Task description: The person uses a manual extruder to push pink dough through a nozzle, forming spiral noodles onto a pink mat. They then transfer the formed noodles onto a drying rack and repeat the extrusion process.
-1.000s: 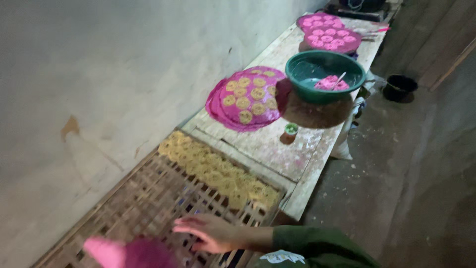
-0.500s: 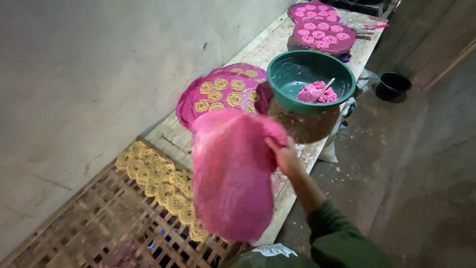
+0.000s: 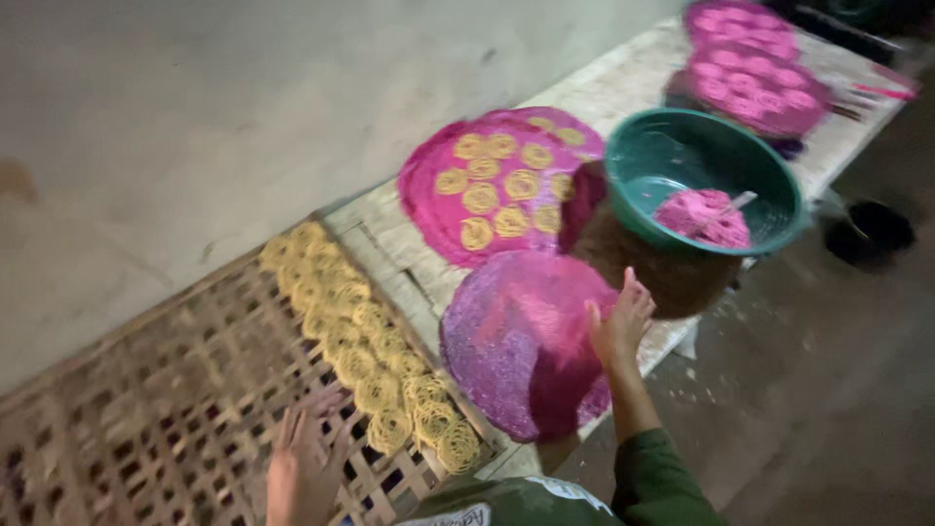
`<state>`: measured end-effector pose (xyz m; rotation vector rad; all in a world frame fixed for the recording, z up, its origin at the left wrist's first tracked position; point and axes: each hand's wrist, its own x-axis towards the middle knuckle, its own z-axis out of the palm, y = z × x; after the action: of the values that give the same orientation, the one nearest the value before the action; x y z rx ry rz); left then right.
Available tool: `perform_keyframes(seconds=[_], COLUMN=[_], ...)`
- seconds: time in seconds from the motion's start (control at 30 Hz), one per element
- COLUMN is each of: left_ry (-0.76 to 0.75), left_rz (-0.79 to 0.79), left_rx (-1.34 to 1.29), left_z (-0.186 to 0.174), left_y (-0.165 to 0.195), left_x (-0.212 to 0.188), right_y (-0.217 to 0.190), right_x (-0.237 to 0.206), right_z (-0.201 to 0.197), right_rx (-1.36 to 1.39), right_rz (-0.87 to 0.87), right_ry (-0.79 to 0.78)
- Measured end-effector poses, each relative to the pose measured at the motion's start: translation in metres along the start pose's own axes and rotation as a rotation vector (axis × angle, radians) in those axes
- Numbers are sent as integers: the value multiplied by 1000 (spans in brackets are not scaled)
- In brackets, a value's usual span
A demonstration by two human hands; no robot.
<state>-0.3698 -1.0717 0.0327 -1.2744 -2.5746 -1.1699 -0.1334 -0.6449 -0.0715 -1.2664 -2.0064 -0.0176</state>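
Pink round mat [image 3: 521, 341] lies flat on the wooden bench [image 3: 623, 93], just left of the right hand [image 3: 618, 326], whose spread fingers touch its edge. Left hand [image 3: 302, 468], open and empty, hovers farther off over the bamboo rack [image 3: 146, 409].

The person wears a dark green long-sleeved top; the sleeve [image 3: 651, 477] covers the right forearm up to the wrist. A pale patch with dark markings sits at the chest. The 2 hands, left hand [image 3: 304, 466] and right hand [image 3: 619, 323], are bare, without rings or gloves.
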Motion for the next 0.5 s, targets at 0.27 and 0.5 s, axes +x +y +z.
perform_keyframes(seconds=[0.27,0.5], left_ry=[-213,53], left_rz=[-486,-388], left_rx=[107,214], left_z=[-1,-1], left_y=[-5,-44], left_x=[-21,-78], right_y=[-144,-224], right_x=[30,74], right_z=[136,198], right_rx=[554,99], right_rz=[-436,-569], right_ry=[-448,-334])
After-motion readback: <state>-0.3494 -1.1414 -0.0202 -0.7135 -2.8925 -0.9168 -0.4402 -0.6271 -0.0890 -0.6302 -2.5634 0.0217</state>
